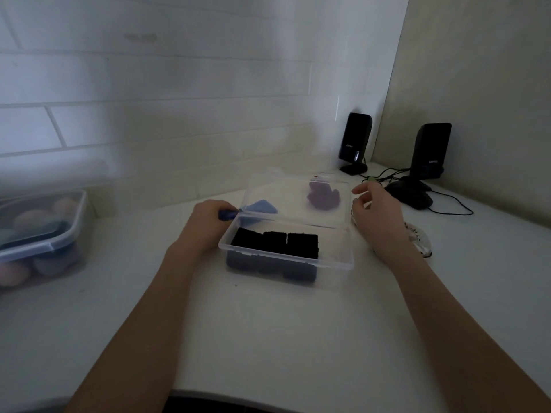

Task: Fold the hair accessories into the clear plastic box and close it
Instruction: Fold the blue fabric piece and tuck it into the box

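Clear plastic box [286, 257] sits between the hands, lid [295, 201] raised, three dark folded pieces [275, 244] inside. Left hand [208, 225] pinches a blue accessory [256, 208] at the box's left end; right hand [377, 216] hovers loosely spread, holding nothing, beside the lid's right edge. Risk: blue piece snags under the lid or unfolds on entry; the purple item [323, 196], seen through the lid, could be left out.

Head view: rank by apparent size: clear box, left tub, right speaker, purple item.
1. left tub, cropped, nearer camera, so unsure against
2. clear box
3. right speaker
4. purple item
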Available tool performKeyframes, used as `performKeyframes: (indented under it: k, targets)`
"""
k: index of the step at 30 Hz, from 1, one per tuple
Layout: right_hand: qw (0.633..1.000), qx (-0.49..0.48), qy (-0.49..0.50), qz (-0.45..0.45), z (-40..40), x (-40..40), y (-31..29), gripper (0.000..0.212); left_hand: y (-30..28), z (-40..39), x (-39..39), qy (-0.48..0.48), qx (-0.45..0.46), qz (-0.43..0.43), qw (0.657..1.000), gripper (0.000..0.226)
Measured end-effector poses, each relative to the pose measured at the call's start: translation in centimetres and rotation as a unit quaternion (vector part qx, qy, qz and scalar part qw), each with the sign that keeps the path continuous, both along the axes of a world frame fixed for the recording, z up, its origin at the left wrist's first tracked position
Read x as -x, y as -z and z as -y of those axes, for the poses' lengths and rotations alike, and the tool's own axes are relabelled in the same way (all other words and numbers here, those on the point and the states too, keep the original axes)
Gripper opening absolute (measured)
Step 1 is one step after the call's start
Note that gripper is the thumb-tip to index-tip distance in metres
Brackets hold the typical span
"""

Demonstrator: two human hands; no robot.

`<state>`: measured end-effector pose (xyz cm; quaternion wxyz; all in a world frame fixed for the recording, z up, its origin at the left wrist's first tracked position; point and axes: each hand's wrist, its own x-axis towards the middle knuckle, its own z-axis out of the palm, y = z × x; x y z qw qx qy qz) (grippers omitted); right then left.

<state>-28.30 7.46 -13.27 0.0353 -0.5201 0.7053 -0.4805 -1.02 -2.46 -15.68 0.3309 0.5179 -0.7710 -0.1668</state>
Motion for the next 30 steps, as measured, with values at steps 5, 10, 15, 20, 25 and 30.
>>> performKeyframes:
  k: [5, 10, 15, 20, 25, 30]
  targets:
    - [1.0, 0.016, -0.001, 0.0, -0.2, -0.2, -0.3, 0.021, -2.0, -0.1, -0.1, -0.069, -0.01, -0.312, 0.947, 0.027]
    - [0.998, 0.053, -0.013, -0.038, -0.2, -1.1, -0.7, 0.018, -4.4, -1.0, -0.4, 0.039, -0.037, -0.624, 0.78, 0.024]
    - [0.987, 0.13, -0.092, -0.024, -1.1, -3.4, -1.8, 0.015, -5.8, -2.5, 0.5, 0.228, -0.085, -0.662, 0.709, 0.048]
    - [0.957, 0.089, -0.268, 0.07, -2.5, -6.9, -2.8, 0.015, -5.9, -4.2, 2.5, 0.334, -0.108, -0.584, 0.732, 0.034]
    - [0.933, -0.021, -0.348, 0.085, -2.9, -8.7, -2.4, 0.021, -5.2, -4.8, 3.9, 0.355, -0.122, -0.514, 0.771, 0.056]
    - [0.941, -0.011, -0.327, 0.085, -2.9, -8.5, -2.6, 0.022, -5.2, -5.4, 4.7, 0.374, -0.144, -0.489, 0.775, 0.051]
